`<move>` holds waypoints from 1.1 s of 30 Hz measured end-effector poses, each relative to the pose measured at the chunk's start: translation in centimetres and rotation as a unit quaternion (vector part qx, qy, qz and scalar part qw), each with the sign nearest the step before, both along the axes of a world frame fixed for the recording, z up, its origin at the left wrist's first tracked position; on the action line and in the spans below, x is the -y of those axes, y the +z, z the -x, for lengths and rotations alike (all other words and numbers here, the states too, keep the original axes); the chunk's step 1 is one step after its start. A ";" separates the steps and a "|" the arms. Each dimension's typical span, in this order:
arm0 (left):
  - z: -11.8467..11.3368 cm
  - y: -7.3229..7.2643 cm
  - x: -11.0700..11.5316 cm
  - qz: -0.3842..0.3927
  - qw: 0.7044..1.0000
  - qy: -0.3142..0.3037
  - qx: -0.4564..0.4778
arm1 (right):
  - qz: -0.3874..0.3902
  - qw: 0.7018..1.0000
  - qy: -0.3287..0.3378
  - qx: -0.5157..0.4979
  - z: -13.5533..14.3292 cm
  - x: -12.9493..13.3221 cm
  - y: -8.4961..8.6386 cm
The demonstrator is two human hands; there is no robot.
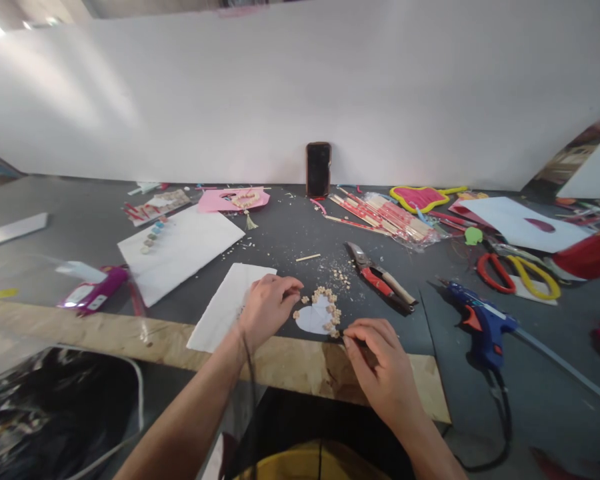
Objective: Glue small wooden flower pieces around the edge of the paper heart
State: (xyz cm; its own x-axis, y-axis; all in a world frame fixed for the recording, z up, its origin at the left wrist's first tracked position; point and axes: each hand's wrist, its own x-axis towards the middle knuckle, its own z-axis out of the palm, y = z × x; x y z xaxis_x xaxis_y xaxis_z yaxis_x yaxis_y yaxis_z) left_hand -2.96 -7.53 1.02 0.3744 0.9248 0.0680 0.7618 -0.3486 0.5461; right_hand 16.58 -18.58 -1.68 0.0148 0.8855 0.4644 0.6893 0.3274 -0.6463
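A small white heart-shaped paper [311,319] lies near the table's front edge. Little round wooden pieces [336,312] are lined up along its top and right side, with a few at the upper left. At its upper left, my left hand [270,303] has its fingertips drawn together close to a loose piece; anything between them is too small to make out. My right hand [380,357] pinches thumb and forefinger at the lower right edge of the heart, beside the last pieces. What that pinch holds is hidden.
Red-handled pruning shears [383,283] and wood crumbs [341,277] lie beyond the heart. A blue glue gun [483,327] and scissors [517,275] are at right. Bundled sticks [385,217] and a propped phone [319,169] stand farther back. White sheets [180,247] and a purple glue gun [97,290] lie left.
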 end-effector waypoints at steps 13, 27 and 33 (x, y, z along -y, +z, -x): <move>-1.2 -0.6 0.5 0.001 0.999 -0.020 -0.040 | 0.002 1.000 -0.003 -0.008 0.0 0.0 -0.2; -0.6 0.6 1.1 0.113 0.963 0.043 0.242 | 0.020 1.000 0.010 -0.012 -0.1 0.1 -0.1; -0.3 1.5 2.4 0.363 0.748 0.037 0.555 | 0.011 1.000 0.014 -0.004 -0.2 0.2 -0.3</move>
